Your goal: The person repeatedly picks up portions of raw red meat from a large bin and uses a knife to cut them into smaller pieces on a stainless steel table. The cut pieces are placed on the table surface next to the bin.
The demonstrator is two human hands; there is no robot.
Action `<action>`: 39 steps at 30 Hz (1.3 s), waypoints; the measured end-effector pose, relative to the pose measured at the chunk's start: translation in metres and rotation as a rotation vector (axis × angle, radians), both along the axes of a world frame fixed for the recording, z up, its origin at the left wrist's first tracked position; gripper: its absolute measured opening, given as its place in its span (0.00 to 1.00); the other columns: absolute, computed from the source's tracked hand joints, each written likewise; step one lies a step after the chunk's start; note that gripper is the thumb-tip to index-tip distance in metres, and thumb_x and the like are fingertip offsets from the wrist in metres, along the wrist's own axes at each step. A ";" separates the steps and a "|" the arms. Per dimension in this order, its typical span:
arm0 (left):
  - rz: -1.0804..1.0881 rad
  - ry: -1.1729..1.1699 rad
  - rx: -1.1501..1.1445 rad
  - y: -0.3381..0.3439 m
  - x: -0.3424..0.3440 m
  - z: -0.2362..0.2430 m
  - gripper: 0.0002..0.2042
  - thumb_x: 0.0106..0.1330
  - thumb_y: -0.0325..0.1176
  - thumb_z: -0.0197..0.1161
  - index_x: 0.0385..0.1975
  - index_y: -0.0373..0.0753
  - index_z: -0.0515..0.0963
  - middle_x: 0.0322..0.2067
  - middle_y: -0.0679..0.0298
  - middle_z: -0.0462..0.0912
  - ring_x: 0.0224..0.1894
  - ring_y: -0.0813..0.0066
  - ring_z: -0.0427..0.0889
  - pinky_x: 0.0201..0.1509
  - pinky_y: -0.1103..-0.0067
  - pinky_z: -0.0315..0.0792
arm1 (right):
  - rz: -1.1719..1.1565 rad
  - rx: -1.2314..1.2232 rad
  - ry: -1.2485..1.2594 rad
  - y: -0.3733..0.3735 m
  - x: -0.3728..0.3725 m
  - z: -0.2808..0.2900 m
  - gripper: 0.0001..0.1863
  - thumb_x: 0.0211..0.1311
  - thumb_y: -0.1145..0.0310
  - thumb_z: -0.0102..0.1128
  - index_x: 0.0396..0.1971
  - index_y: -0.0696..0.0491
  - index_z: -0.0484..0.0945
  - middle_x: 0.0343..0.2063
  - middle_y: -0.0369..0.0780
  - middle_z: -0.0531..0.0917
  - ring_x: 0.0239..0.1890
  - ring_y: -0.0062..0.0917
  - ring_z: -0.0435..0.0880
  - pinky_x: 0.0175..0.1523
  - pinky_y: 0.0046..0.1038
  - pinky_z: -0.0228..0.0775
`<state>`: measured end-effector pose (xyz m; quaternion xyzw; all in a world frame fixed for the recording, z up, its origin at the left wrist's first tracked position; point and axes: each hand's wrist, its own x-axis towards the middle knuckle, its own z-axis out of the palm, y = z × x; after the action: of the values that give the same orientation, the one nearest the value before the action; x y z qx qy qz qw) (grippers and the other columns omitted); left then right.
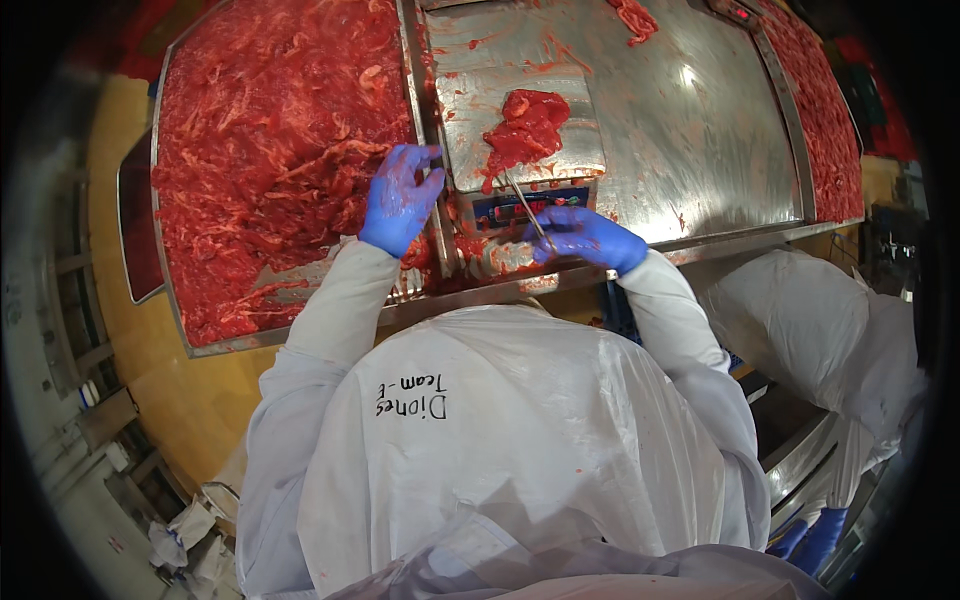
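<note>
Meat [527,125] sits on a wet steel table [690,130], yellow floor [180,390] below.

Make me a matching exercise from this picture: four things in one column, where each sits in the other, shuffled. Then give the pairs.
Things:
1. left hand
2. right hand
3. small lump of meat
4. thin metal skewer

Places:
A. on the steel scale platform
B. held in blue-gloved fingers, tip toward the lump
C. at the edge of the big tray of shredded meat
D. in front of the scale's display, gripping the skewer

Pairs: 1-C, 2-D, 3-A, 4-B
</note>
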<state>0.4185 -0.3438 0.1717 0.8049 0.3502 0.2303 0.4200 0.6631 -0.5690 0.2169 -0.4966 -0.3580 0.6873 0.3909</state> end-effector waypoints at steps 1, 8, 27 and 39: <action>0.003 0.010 -0.020 -0.006 -0.006 -0.009 0.15 0.66 0.30 0.68 0.52 0.37 0.83 0.46 0.55 0.84 0.49 0.58 0.86 0.56 0.67 0.79 | -0.047 -0.029 0.054 0.008 -0.006 -0.008 0.16 0.71 0.69 0.67 0.53 0.59 0.82 0.42 0.38 0.87 0.45 0.21 0.84 0.55 0.27 0.79; 0.036 0.240 -0.023 -0.010 -0.070 -0.035 0.11 0.66 0.32 0.68 0.45 0.37 0.83 0.43 0.51 0.84 0.47 0.51 0.85 0.55 0.64 0.79 | -0.232 -0.126 0.270 0.039 -0.020 -0.027 0.17 0.69 0.73 0.67 0.54 0.62 0.82 0.36 0.40 0.87 0.36 0.21 0.86 0.47 0.25 0.82; 0.411 0.470 0.207 0.090 -0.132 -0.007 0.24 0.62 0.37 0.74 0.57 0.37 0.80 0.58 0.43 0.79 0.57 0.49 0.81 0.60 0.59 0.77 | -0.710 0.340 -1.282 0.112 0.054 -0.050 0.37 0.71 0.54 0.67 0.72 0.56 0.67 0.67 0.56 0.75 0.67 0.48 0.77 0.72 0.41 0.68; -0.157 0.544 0.355 -0.002 -0.115 -0.078 0.16 0.57 0.35 0.73 0.43 0.39 0.79 0.45 0.46 0.82 0.50 0.49 0.81 0.57 0.60 0.75 | -0.393 0.474 -1.150 -0.061 -0.050 -0.072 0.33 0.68 0.60 0.69 0.68 0.58 0.70 0.57 0.51 0.81 0.58 0.47 0.83 0.61 0.42 0.76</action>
<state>0.3039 -0.3453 0.0933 0.9221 0.3408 0.0313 0.1808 0.6129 -0.6298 0.1454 -0.7418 -0.5543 0.1299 0.3544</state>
